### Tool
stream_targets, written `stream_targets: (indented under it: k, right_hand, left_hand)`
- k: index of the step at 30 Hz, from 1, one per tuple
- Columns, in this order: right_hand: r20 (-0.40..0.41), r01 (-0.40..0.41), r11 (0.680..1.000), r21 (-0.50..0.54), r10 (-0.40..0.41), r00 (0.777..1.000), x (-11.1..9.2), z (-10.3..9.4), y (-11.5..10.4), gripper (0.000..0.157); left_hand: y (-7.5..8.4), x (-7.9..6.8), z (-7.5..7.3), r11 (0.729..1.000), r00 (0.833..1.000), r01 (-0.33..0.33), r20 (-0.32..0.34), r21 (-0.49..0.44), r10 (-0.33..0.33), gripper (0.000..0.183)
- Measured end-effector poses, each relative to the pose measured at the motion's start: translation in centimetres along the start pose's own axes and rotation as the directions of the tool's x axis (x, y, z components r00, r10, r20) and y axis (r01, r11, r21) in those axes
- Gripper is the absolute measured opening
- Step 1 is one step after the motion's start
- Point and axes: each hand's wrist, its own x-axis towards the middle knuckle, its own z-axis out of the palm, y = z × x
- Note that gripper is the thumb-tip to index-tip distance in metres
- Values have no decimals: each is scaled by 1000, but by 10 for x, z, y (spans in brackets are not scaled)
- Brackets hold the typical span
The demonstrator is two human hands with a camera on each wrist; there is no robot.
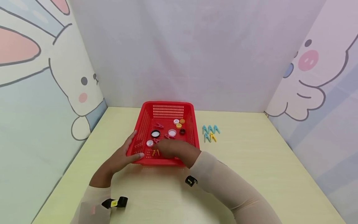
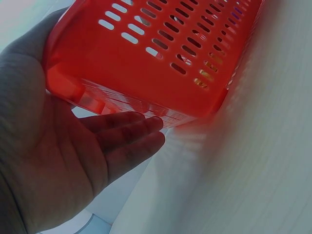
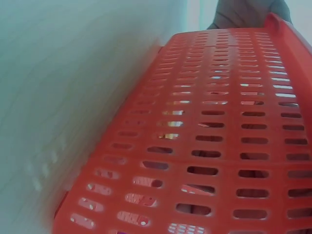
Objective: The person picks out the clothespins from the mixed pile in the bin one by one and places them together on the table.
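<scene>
Left hand (image 1: 121,157) grips near-left corner of red basket (image 1: 160,162), thumb over rim, other fingers fairly straight outside the wall; right hand (image 1: 169,148) reaches down inside, fingertips hidden, so cannot tell whether it grasps anything; yellow clip (image 1: 155,152) lies in basket's near-left part, just beside right hand's fingers, the nearer hand; its legs appear to point toward the person; blue clips (image 1: 210,128) right of basket, on counter (image 1: 240,174).

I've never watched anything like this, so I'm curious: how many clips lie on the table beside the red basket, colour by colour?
Blue clips: 4
Yellow clip: 1
Total: 5
</scene>
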Motion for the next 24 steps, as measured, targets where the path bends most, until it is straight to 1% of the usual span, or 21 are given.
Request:
stream_targets:
  k: [1, 3, 6, 12, 13, 17, 19, 22, 24]
  right_hand:
    - [0, -29, 998, 58, 29, 1000, -1, 1, 0, 74]
    - [2, -80, 984, 162, 80, 997, -3, 3, 0, 69]
    - [8, -130, 955, 266, 132, 991, -4, 7, 1, 68]
    - [18, -183, 931, 316, 187, 982, -4, 11, 1, 70]
    - [18, -193, 923, 333, 198, 980, -4, 11, 1, 70]
    - [26, -198, 910, 364, 202, 979, -3, 13, 1, 59]
    - [29, -185, 916, 356, 187, 982, -2, 13, 1, 52]
    - [21, -132, 951, 279, 132, 991, 0, 14, 2, 46]
    - [7, -90, 975, 206, 90, 996, 1, 13, 1, 46]
  left_hand:
    - [0, 0, 0, 1000, 1000, 0, 0, 1, 0, 126]
    - [0, 0, 0, 1000, 1000, -1, -2, 0, 1, 126]
    - [-1, -1, 0, 1000, 1000, -9, -6, -2, 9, 126]
    - [-1, -2, 2, 1000, 1000, -11, -3, -2, 11, 126]
    - [-1, -2, 2, 1000, 1000, -12, -4, -1, 12, 126]
    - [-1, -3, 2, 1000, 1000, -19, -10, 4, 19, 127]
    - [-2, -3, 2, 1000, 1000, -22, -11, 8, 22, 127]
    - [-2, -3, 2, 1000, 1000, -25, -12, 12, 25, 127]
    - [-2, -3, 3, 1000, 1000, -25, -13, 14, 25, 127]
